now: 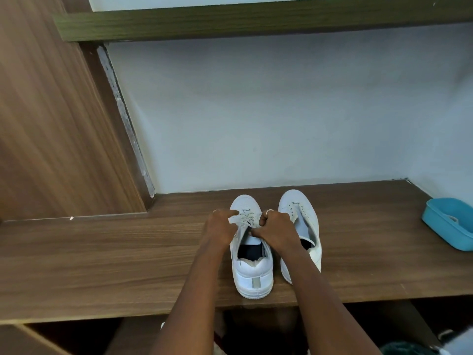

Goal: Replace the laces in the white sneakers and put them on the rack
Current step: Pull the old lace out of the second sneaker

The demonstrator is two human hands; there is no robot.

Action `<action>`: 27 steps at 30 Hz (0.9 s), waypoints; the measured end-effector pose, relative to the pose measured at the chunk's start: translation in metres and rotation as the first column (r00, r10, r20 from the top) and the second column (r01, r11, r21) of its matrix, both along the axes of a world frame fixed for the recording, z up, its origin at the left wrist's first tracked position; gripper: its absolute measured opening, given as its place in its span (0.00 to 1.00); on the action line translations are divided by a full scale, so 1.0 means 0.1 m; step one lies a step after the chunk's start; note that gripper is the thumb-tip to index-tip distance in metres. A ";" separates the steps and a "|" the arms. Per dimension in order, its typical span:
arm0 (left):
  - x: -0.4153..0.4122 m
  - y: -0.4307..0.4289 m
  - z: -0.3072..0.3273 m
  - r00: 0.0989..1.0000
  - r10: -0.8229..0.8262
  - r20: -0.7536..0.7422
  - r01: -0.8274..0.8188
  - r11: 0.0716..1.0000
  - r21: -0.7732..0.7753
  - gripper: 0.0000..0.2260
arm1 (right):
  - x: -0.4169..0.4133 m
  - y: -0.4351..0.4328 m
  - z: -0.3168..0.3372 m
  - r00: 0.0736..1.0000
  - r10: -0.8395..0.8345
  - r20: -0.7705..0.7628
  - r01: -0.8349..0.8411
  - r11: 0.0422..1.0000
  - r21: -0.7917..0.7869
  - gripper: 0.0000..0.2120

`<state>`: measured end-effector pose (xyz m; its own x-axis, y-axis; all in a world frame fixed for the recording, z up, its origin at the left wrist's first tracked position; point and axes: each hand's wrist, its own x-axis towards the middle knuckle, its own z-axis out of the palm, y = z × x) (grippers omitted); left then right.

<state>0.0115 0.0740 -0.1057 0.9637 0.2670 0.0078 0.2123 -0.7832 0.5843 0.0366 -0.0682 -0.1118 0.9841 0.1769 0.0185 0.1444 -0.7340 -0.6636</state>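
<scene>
Two white sneakers stand side by side on a brown wooden shelf (pixel 102 265), toes toward the wall. The left sneaker (pixel 252 272) has a pale lace (pixel 245 218) threaded across its upper eyelets. My left hand (pixel 222 228) pinches the lace at the sneaker's left side. My right hand (pixel 275 228) grips the lace at its right side, fingers curled over the tongue. The right sneaker (pixel 300 213) shows bare eyelets and no lace; my right forearm covers its heel.
A blue plastic tub (pixel 446 224) sits at the shelf's right end. A pale wall backs the shelf, a wood panel (pixel 46 124) closes the left side, and a darker shelf (pixel 256 20) runs overhead. Dark compartments lie below the front edge.
</scene>
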 end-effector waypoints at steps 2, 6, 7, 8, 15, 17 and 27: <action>0.00 -0.05 -0.02 0.992 -0.128 0.009 0.127 0.991 0.034 0.16 | -0.01 0.00 -0.01 1.000 -0.010 -0.005 0.010 1.000 0.011 0.15; 0.02 -0.08 -0.04 0.994 -0.101 0.027 0.099 0.993 0.068 0.11 | -0.01 0.00 -0.01 1.000 -0.020 -0.012 0.020 1.000 0.022 0.15; 0.02 -0.08 -0.04 0.997 -0.075 0.030 0.073 0.996 0.057 0.11 | -0.01 0.00 -0.02 1.000 -0.020 -0.014 0.021 1.000 0.020 0.15; 0.02 -0.08 -0.04 0.998 -0.043 0.037 0.042 0.998 0.037 0.12 | 0.00 -0.01 -0.03 1.000 -0.021 -0.016 0.021 1.000 0.021 0.16; -0.08 0.04 -0.03 0.887 0.448 0.110 -0.425 0.887 -0.182 0.13 | 0.02 -0.02 -0.05 1.000 -0.007 -0.016 0.008 0.999 0.039 0.18; -0.08 0.10 -0.05 0.864 0.492 0.107 -0.469 0.864 -0.184 0.13 | 0.02 -0.03 -0.04 1.000 -0.005 -0.018 0.006 0.999 0.049 0.17; 0.01 0.07 0.01 0.998 -0.010 0.058 0.014 0.997 -0.072 0.22 | 0.03 -0.03 -0.05 0.999 -0.006 -0.034 0.009 0.998 0.067 0.18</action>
<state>0.0127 0.0808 -0.1051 0.9653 0.2574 0.0447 0.1673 -0.7404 0.6510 0.0396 -0.0713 -0.1166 0.9856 0.1690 -0.0030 0.1159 -0.6887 -0.7157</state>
